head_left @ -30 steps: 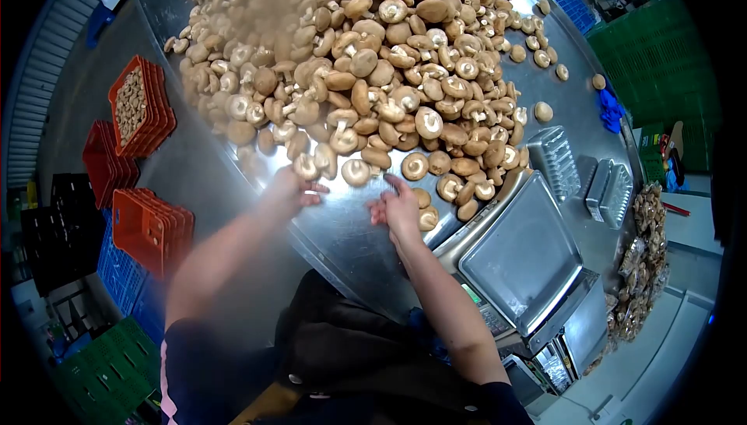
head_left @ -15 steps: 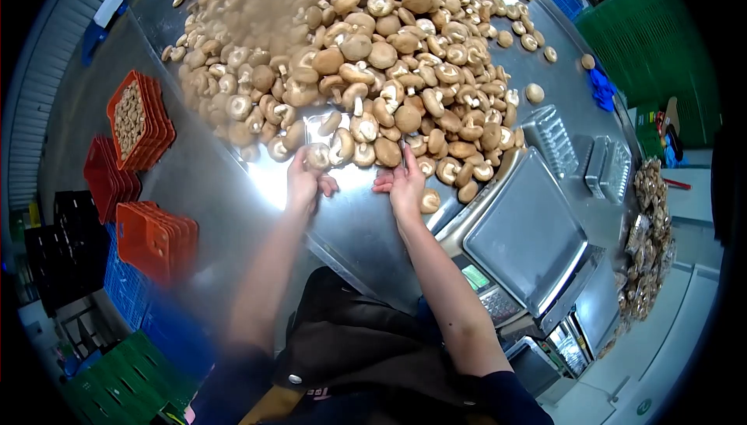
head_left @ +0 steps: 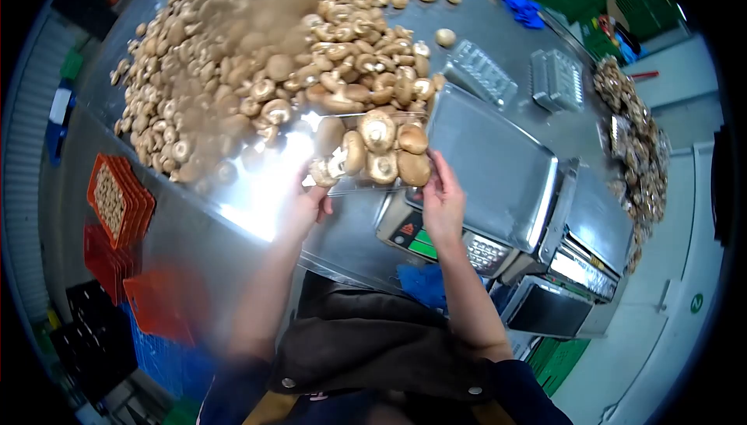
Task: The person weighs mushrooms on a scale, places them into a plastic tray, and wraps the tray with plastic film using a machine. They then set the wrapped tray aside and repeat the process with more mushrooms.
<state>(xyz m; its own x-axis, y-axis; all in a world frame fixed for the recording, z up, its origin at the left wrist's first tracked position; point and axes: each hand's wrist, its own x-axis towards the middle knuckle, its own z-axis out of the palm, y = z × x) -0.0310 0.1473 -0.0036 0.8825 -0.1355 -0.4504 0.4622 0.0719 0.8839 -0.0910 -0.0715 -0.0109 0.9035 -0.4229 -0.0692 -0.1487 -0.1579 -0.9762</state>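
Note:
Between my two hands is a clear plastic tray (head_left: 359, 188) loaded with several brown shiitake mushrooms (head_left: 378, 131), some cap up, others showing pale stems. My left hand (head_left: 305, 208) grips its left end, its fingers close to a mushroom there. The right end is held in my right hand (head_left: 443, 205), fingers along the side. The tray is raised above the table's front edge, beside the weighing scale (head_left: 492, 164). Behind it spreads a large heap of loose shiitake mushrooms (head_left: 257, 51), partly blurred.
Clear plastic trays (head_left: 478, 75) lie on the metal table (head_left: 432, 20) beyond the scale, near a blue glove (head_left: 524, 11). Bagged mushrooms (head_left: 634, 145) line the right side. Red crates (head_left: 120, 199) stand at the left, one filled with mushrooms. A second scale (head_left: 595, 215) sits at the right.
The mushroom-filled tray is now lifted between both hands, clear of the heap. My view has swung right, so the heap appears farther left and the scale is closer to the hands.

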